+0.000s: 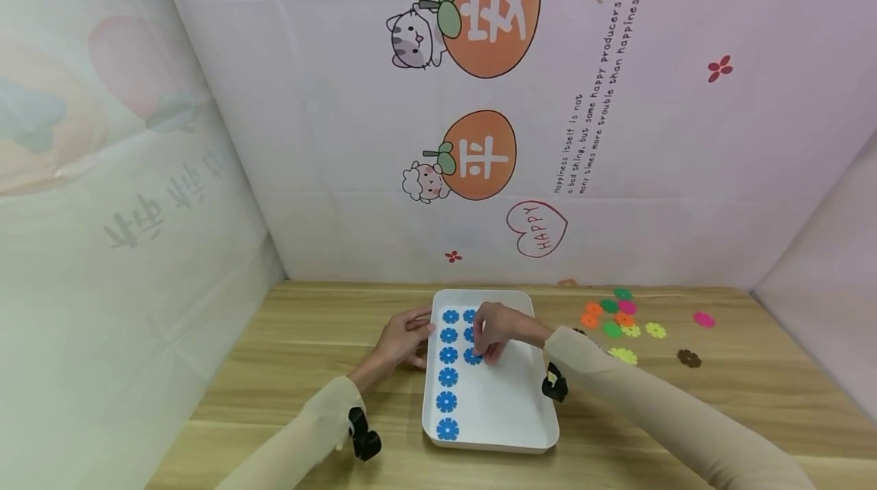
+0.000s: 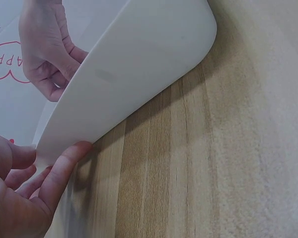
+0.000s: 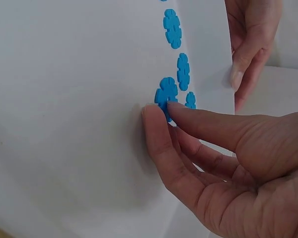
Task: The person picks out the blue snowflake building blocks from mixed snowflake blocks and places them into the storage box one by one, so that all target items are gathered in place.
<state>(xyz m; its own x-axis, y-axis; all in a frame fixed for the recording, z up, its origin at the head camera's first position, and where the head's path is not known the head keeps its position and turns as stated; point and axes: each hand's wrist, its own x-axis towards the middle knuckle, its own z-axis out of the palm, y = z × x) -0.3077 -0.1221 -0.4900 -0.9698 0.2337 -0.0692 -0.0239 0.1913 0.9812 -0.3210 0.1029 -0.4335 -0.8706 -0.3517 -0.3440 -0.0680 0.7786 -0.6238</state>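
Note:
A white tray (image 1: pixel 503 410) lies on the wooden table. Along its left side runs a column of blue notched snowflake discs (image 1: pixel 448 377), with a shorter second column beside it. My right hand (image 1: pixel 499 326) is over the tray. Its thumb and fingertip pinch a blue snowflake disc (image 3: pixel 166 91) at the near end of the second column; the fingertips hide part of that disc. My left hand (image 1: pixel 400 339) touches the tray's left wall from outside. In the left wrist view its thumb (image 2: pixel 24 156) meets the rim, and a straight finger (image 2: pixel 72 156) lies low against the outer wall.
Right of the tray, loose snowflake discs in several colours lie scattered, among them orange (image 1: pixel 589 319), green (image 1: pixel 612 330), yellow (image 1: pixel 655 330), pink (image 1: pixel 704 319) and brown (image 1: pixel 689 358). A printed white cloth (image 1: pixel 342 132) hangs behind the wooden table (image 1: pixel 274 383).

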